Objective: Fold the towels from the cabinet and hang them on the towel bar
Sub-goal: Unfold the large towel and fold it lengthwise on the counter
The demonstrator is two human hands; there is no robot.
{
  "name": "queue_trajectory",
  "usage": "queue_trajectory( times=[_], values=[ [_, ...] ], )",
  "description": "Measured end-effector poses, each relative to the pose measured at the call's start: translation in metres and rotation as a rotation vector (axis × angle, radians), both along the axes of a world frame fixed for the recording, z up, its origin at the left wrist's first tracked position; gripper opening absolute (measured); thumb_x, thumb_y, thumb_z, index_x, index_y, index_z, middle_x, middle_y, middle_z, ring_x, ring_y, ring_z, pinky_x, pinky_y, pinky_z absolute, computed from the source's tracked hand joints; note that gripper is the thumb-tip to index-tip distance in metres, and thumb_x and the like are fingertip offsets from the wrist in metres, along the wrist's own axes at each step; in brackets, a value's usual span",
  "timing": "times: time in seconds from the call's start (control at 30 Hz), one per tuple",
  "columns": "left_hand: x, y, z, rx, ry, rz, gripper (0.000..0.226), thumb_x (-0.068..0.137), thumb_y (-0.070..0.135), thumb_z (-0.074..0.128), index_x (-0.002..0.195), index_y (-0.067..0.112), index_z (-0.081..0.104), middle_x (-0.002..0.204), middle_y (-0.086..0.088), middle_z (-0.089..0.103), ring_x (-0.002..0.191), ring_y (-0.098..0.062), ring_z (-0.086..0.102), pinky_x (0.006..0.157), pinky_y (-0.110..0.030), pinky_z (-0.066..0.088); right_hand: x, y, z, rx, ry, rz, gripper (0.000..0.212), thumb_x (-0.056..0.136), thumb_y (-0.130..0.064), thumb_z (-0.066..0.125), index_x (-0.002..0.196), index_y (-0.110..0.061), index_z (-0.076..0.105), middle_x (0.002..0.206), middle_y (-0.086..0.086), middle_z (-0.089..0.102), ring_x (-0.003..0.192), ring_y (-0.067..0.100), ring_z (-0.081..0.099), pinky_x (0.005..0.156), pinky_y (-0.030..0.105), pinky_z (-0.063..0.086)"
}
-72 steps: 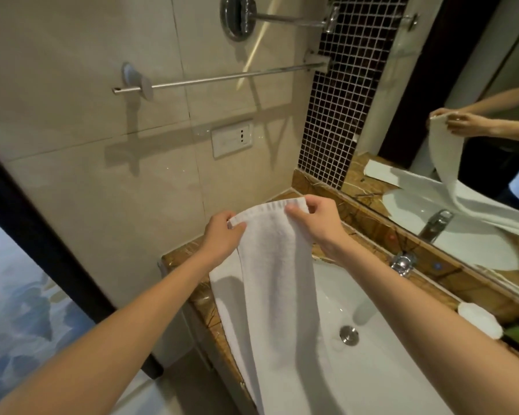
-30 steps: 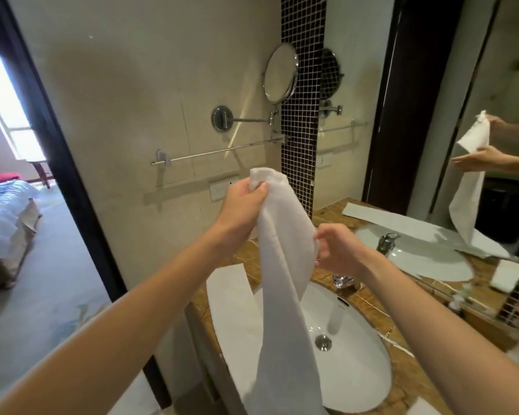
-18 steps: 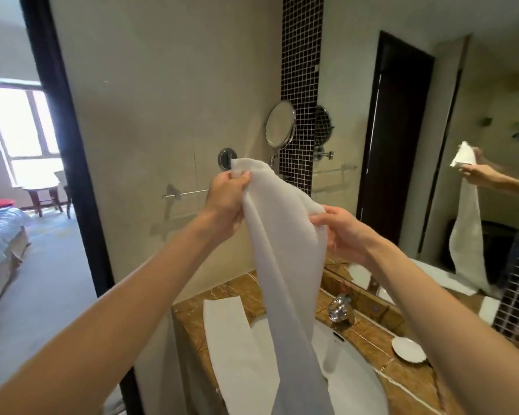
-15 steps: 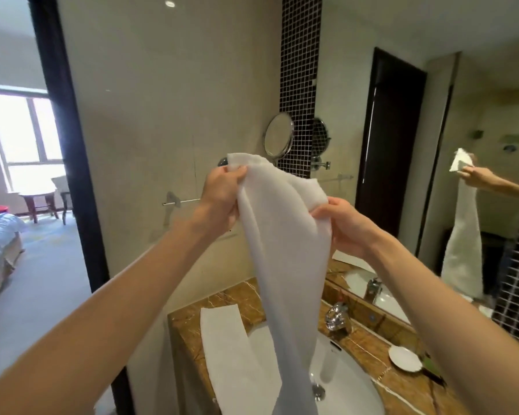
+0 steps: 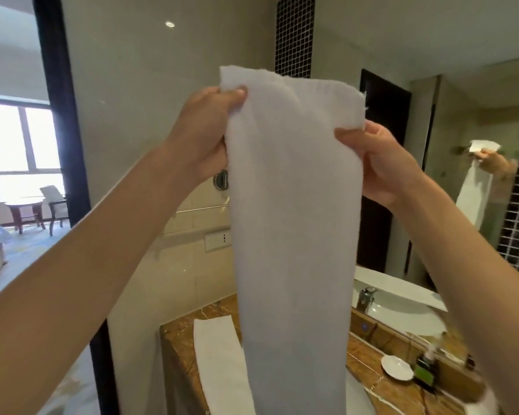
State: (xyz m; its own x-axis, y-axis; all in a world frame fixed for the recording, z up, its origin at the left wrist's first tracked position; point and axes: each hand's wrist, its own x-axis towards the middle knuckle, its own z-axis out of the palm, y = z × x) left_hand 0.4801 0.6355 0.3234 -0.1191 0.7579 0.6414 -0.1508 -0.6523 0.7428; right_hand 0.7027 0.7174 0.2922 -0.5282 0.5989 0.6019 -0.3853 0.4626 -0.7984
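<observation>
A long white towel (image 5: 292,223) hangs straight down in front of me, folded into a narrow strip. My left hand (image 5: 203,136) grips its upper left edge, thumb on the front. My right hand (image 5: 372,163) grips the upper right edge a little lower. The towel hides most of the chrome towel bar (image 5: 203,208) on the beige wall behind it; only a short piece shows by my left wrist. A second white towel (image 5: 219,357) lies flat on the brown marble counter (image 5: 177,345) below.
A white sink (image 5: 357,396) sits under the hanging towel. A small white dish (image 5: 397,367) and a green bottle (image 5: 423,373) stand on the counter at the right. A large mirror (image 5: 462,205) covers the right wall. A dark doorway frame (image 5: 60,115) opens onto a bedroom at the left.
Both hands have lifted the towel higher and pulled its top edge wide and flat. My view has tilted upward, so the towel bar now sits behind the towel.
</observation>
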Motion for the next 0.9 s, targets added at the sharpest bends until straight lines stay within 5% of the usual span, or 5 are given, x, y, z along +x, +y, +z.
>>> queue_trajectory(
  times=[0.3,0.53,0.67,0.9],
  values=[
    [0.01,0.026,-0.018,-0.046,-0.032,-0.043,0.029,0.099,0.007,0.04,0.118,-0.009,0.054,0.098,-0.017,0.065,0.082,-0.023,0.066,0.073,-0.032,0.057,0.005,0.029,-0.013,-0.04,0.008,0.074,0.044,0.089,-0.013,0.057,0.132,-0.007,0.046,0.108,0.008,0.062,0.089,0.021,0.068,0.069,0.033,0.059],
    [-0.01,0.082,-0.092,-0.252,-0.031,0.011,0.022,0.098,0.008,0.042,0.103,-0.003,0.06,0.085,-0.013,0.068,0.071,-0.02,0.067,0.064,-0.029,0.057,-0.011,0.081,-0.082,-0.249,-0.003,0.033,0.051,0.09,-0.014,0.055,0.139,-0.003,0.043,0.113,0.011,0.063,0.094,0.024,0.066,0.074,0.036,0.06],
    [-0.03,0.111,-0.149,-0.344,-0.067,0.016,0.022,0.098,0.009,0.044,0.097,0.0,0.063,0.079,-0.008,0.073,0.07,-0.017,0.07,0.06,-0.025,0.055,-0.031,0.112,-0.134,-0.461,-0.007,-0.051,0.046,0.089,-0.011,0.061,0.133,-0.002,0.05,0.113,0.015,0.065,0.085,0.024,0.069,0.06,0.033,0.06],
    [-0.065,0.148,-0.223,-0.463,0.004,0.185,0.018,0.097,0.015,0.049,0.095,0.012,0.067,0.078,-0.001,0.073,0.066,-0.012,0.068,0.053,-0.022,0.052,-0.071,0.168,-0.202,-0.585,-0.077,-0.11,0.02,0.087,0.0,0.061,0.106,-0.002,0.065,0.108,0.015,0.067,0.094,0.024,0.067,0.068,0.032,0.056]
  ],
)
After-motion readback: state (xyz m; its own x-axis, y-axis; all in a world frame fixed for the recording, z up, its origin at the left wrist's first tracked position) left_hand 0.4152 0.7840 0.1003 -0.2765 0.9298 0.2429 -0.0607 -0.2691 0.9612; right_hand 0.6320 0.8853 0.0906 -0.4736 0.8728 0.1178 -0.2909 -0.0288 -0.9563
